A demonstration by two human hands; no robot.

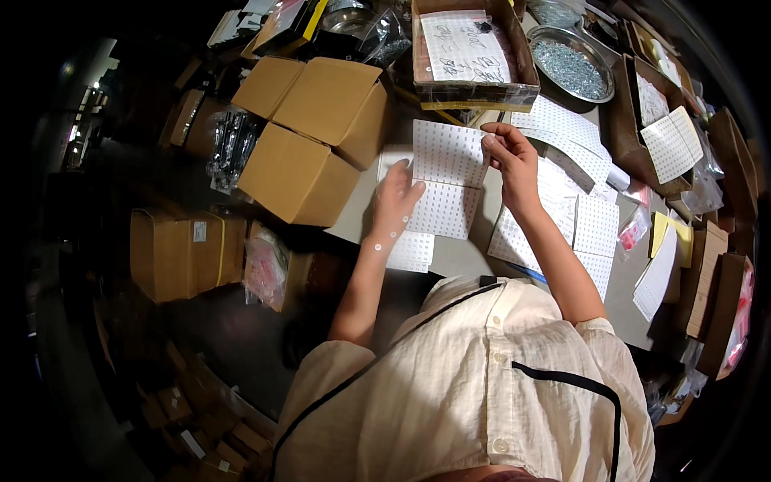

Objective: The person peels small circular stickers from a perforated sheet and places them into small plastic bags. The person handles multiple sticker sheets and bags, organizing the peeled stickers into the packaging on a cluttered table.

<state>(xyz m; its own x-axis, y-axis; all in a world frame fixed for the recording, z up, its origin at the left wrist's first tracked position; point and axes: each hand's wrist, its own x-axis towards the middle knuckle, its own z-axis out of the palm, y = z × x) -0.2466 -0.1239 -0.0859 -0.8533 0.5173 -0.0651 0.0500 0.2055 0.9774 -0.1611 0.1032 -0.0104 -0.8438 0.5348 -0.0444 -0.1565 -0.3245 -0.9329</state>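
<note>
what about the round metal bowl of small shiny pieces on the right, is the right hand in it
No, the right hand pinches the white printed sheet near its upper right corner, apart from the bowl.

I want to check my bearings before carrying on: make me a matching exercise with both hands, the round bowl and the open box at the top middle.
1. Right hand
2. Left hand
3. Round bowl
4. Open box

A. Holds small shiny pieces
B. Pinches the printed sheet near its upper right corner
C. Holds a handwritten paper
D. At the printed sheet's left edge

Pairs: 1-B, 2-D, 3-A, 4-C
</note>
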